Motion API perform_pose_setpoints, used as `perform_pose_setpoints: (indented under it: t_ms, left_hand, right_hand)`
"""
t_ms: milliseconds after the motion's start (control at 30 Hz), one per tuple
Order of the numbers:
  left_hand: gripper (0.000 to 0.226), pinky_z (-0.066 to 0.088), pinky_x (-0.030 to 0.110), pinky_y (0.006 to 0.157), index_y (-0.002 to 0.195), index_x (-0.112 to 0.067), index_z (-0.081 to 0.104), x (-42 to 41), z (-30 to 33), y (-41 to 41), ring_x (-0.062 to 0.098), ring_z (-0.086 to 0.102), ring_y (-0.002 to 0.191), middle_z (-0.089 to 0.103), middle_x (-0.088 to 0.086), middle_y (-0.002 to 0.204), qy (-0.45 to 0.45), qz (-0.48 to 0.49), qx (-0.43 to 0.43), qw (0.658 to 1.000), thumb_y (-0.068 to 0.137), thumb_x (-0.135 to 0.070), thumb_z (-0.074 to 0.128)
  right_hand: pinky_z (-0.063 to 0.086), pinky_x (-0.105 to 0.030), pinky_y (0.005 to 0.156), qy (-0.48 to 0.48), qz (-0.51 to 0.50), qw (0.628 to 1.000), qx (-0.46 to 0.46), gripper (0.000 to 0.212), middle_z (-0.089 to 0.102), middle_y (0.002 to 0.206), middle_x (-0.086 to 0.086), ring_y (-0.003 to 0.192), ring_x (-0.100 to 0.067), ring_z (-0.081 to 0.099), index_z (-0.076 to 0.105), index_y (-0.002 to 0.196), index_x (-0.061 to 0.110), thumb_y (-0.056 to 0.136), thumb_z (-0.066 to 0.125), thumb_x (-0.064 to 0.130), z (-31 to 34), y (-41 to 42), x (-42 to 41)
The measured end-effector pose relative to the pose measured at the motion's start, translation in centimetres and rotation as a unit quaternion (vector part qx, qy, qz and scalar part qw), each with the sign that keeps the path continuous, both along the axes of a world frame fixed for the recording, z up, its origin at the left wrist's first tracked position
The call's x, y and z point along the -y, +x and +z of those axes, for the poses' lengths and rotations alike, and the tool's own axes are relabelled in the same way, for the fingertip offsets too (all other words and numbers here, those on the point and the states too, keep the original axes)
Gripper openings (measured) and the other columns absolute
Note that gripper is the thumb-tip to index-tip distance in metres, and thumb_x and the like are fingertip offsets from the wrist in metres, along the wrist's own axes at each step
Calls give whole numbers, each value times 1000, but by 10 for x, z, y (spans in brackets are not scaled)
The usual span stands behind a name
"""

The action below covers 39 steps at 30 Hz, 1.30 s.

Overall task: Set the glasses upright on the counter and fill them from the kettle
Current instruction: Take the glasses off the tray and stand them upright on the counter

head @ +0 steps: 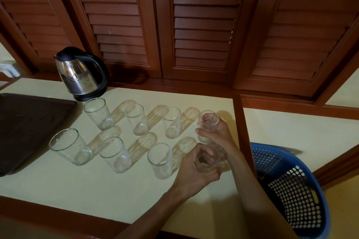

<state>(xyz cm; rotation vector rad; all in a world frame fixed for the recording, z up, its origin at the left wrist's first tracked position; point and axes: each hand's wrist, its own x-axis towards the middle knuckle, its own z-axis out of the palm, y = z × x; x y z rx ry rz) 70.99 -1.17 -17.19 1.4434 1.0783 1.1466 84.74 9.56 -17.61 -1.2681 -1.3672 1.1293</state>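
- Clear glasses (pixel 99 113) stand upright in two rows on the counter (pixel 58 184), beside the kettle (pixel 81 73)
- Right hand (pixel 217 132) grips the far-row end glass (pixel 208 124)
- Left hand (pixel 194 172) wraps the near glass (pixel 206 159)

Both forearms are reaching in from the bottom edge, bare, angled up and toward the middle right. The left hand (pixel 196 172) is sitting nearer the body, palm turned inward, fingers curling around the lower glass (pixel 206 159) with the thumb pressing its near side. The right arm is crossing just behind the left wrist, and the right hand (pixel 217 132) is lying farther out, fingers wrapping the upper glass (pixel 207 126) from the right, thumb stretching across its near side. The two hands are almost touching.
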Motion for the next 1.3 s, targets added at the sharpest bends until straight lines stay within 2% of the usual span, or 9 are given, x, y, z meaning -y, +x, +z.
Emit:
perform_pose_setpoints:
  t_ms: [167, 267, 333, 433, 633, 833, 967, 1133, 1300]
  left_hand:
    - [37, 52, 26, 77, 96, -4, 62, 1, 2, 0, 11, 63, 80, 67, -8, 86, 3, 9, -8, 1000, 69, 12, 81]
    - [40, 54, 27, 79, 100, -5, 62, 4, 8, 1, 12, 66, 84, 69, -7, 90, 6, 6, -3, 1000, 70, 7, 87]
    - [46, 54, 25, 82, 106, -9, 61, 6, 14, -1, 12, 67, 90, 70, -8, 95, 6, 6, -3, 1000, 71, -1, 91]
    - [60, 53, 26, 91, 116, -12, 57, 10, 26, -5, 16, 67, 104, 69, -3, 106, 6, 15, -3, 1000, 69, -8, 94]
    - [71, 48, 30, 107, 125, -30, 53, 21, 71, -8, 7, 56, 128, 62, -14, 125, 29, 39, -39, 998, 65, -43, 88]
    - [66, 38, 27, 112, 130, -30, 55, 23, 124, -26, 4, 53, 133, 63, -15, 132, 61, 21, -39, 997, 71, -49, 80]
    - [61, 39, 29, 112, 124, -36, 58, 21, 150, -56, -1, 53, 132, 63, -22, 130, 67, 24, -56, 996, 71, -55, 78]
    - [54, 41, 36, 113, 119, -35, 61, 3, 168, -114, 1, 57, 128, 66, -19, 125, 86, 59, -93, 990, 71, -55, 76]
    - [48, 43, 40, 114, 114, -34, 65, -26, 182, -199, -2, 60, 122, 69, -22, 120, 99, 109, -108, 983, 74, -60, 71]
  right_hand:
    - [52, -18, 75, -11, -3, 1000, -3, 39, 72, 97, 5, 87, -3, 71, 67, 105, 18, 75, 88, 3, 5, -2, 3]
    - [54, -24, 81, -24, -10, 999, -20, 50, 72, 106, 1, 101, -17, 70, 65, 114, 17, 72, 92, 12, 7, -3, 7]
    - [56, -32, 92, -19, -17, 999, -29, 66, 69, 119, 0, 114, -20, 66, 61, 123, 25, 67, 96, 26, 10, -2, 12]
    - [47, -38, 108, 13, -20, 999, -37, 82, 62, 134, 5, 131, -10, 54, 55, 131, 37, 60, 94, 45, 28, 3, 24]
    - [34, -28, 113, 95, -27, 995, 2, 83, 53, 145, 14, 139, 1, 43, 49, 137, 39, 66, 89, 51, 81, 6, 46]
    - [30, -13, 102, 125, -22, 991, 43, 76, 54, 144, 19, 136, 5, 44, 48, 139, 38, 73, 79, 59, 127, -12, 60]
    - [36, -31, 113, 147, -1, 987, 58, 69, 58, 139, 16, 132, 4, 49, 51, 136, 36, 76, 74, 61, 150, -36, 56]
    - [43, -41, 111, 135, 63, 988, 31, 62, 63, 130, 14, 125, 1, 56, 56, 128, 41, 72, 74, 60, 172, -94, 29]
    - [49, -34, 105, 120, 103, 987, 40, 64, 66, 126, 8, 118, -4, 61, 58, 128, 32, 71, 78, 55, 185, -174, -10]
